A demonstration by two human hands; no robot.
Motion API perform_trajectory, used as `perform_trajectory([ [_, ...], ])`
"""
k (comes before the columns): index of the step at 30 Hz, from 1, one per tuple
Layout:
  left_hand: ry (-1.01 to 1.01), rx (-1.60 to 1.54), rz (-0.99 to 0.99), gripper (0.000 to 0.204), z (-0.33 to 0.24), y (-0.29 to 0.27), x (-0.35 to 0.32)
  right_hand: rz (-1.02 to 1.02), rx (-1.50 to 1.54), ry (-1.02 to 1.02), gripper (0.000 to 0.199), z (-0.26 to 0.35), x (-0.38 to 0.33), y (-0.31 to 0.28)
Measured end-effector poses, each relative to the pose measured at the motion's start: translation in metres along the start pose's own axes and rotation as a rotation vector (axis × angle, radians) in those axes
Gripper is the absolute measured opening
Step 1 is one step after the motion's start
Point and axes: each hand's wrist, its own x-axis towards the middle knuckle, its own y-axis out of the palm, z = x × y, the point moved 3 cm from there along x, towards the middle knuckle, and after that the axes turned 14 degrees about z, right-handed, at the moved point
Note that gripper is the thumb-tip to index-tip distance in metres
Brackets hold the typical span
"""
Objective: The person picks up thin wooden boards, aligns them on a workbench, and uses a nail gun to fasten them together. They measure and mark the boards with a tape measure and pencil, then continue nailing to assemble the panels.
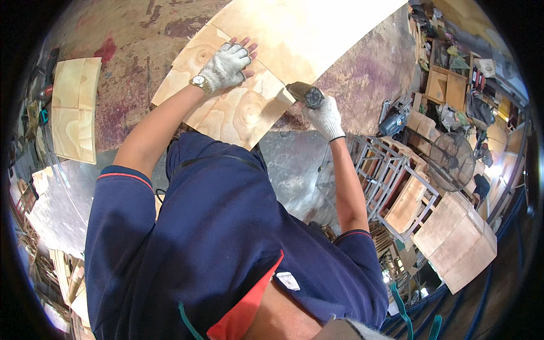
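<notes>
A large pale plywood board lies on the worn, stained workbench, and a seam runs between it and a brighter sheet beyond. My left hand rests flat on the board with fingers spread, in a white glove with bare fingertips; a watch is on that wrist. My right hand, also gloved, is closed around a dark, round-bodied handheld power tool. The tool's narrow front end is at the board's right edge, near the seam. Whether it touches the wood I cannot tell.
Another plywood piece sits at the bench's left side. To the right are a metal rack, a black fan, a big wooden box and a cluttered wooden cabinet. Scrap wood is heaped at the lower left.
</notes>
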Motion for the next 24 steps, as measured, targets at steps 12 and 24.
perform_trajectory([
  [12, -0.01, -0.011, -0.009, 0.05, -0.001, -0.001, 0.0, -0.02, -0.043, -0.002, 0.039, 0.015, 0.023, 0.004],
  [24, -0.011, -0.061, -0.067, 0.055, 0.0, -0.001, -0.002, 0.052, -0.112, -0.03, 0.035, 0.039, 0.045, 0.004],
])
